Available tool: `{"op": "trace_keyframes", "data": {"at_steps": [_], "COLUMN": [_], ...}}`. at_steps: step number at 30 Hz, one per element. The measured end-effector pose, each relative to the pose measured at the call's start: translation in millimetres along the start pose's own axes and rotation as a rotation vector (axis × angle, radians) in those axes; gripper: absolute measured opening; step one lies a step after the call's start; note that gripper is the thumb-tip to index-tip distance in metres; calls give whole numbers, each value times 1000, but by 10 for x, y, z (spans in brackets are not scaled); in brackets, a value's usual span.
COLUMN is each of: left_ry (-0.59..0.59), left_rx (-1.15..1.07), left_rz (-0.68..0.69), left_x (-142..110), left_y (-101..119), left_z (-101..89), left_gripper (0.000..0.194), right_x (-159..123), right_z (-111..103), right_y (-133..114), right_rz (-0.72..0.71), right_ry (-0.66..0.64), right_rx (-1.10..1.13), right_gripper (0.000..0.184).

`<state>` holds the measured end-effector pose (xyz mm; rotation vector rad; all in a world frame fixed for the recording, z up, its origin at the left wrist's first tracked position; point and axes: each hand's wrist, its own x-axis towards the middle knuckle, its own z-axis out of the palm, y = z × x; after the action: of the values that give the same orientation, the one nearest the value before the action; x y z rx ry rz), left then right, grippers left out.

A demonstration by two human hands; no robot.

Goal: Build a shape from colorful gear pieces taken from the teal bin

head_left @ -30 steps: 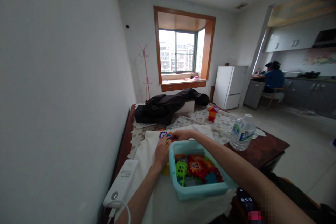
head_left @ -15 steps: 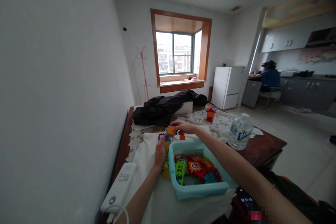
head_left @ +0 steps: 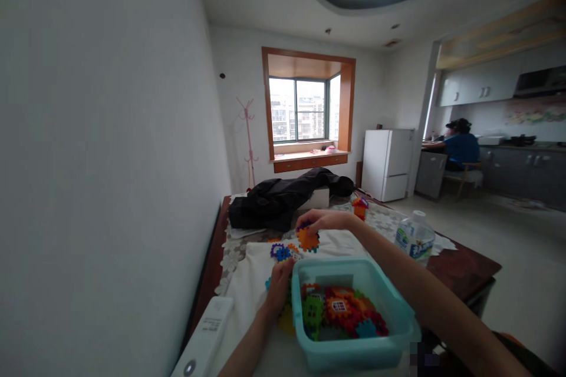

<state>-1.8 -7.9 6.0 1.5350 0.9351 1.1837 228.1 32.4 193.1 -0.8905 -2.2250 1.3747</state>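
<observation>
My right hand [head_left: 322, 221] reaches past the teal tub [head_left: 389, 349] and pinches an orange toothed block [head_left: 308, 240] just above the white cloth [head_left: 247, 288]. My left hand [head_left: 280, 287] rests on the cloth beside the tub's left wall, fingers curled against a small cluster of purple, blue and yellow blocks [head_left: 282, 252]. Inside the tub lie several bright interlocking blocks [head_left: 339, 312] in red, green, orange and blue.
A white power bank [head_left: 204, 336] lies at the table's left front. A water bottle [head_left: 414, 238] stands on the right, a black jacket [head_left: 283, 195] and a small block house [head_left: 360, 207] farther back. Another person in blue sits at the kitchen counter [head_left: 460, 147]. Wall close on the left.
My right hand has lifted an orange block from the cluster and holds it slightly right. The view has tilted up, so the table sits lower in frame.
</observation>
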Motion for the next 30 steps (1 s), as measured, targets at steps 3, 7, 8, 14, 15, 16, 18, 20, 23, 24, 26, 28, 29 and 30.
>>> {"op": "trace_keyframes", "data": {"at_steps": [3,7,8,14,15,16,18,20,23,24,26,28,29,30], "left_ry": [18,63,70,177,149,108,17,-44,-52,-38,0,33,49,66], "left_rx": [78,158,192,587,638,674,715,734,724,704,638,569,540,514], "left_rz": [25,79,94,121,85,47,1,-4,0,2,5,4,2,1], "left_x": [16,42,51,87,84,78,62,48,51,58,75,86,88,88], "left_y": [-1,49,64,69,56,43,28,28,43,48,56,70,80,93], "left_z": [33,25,13,-63,-71,-78,-84,-82,-74,-74,-77,-82,-83,-82], "left_gripper": [64,57,52,53,61,68,77,79,75,73,67,61,57,53], "right_x": [-234,-568,-635,-754,-736,-712,-655,-588,-480,-443,-371,-310,-288,-274], "right_z": [116,230,215,46,56,76,132,185,254,281,351,432,470,502], "right_y": [-104,-4,77,926,1070,1199,1414,1583,1809,1883,2024,2137,2174,2196], "right_rz": [-28,-48,-55,-1,27,58,117,149,147,140,123,91,71,54], "right_ry": [-76,-65,-1,445,484,500,479,408,284,265,285,337,350,345], "right_rx": [-220,-289,-258,127,150,148,77,-37,-155,-177,-246,-352,-399,-425], "right_gripper": [35,37,39,54,55,55,52,49,43,40,33,27,26,27]}}
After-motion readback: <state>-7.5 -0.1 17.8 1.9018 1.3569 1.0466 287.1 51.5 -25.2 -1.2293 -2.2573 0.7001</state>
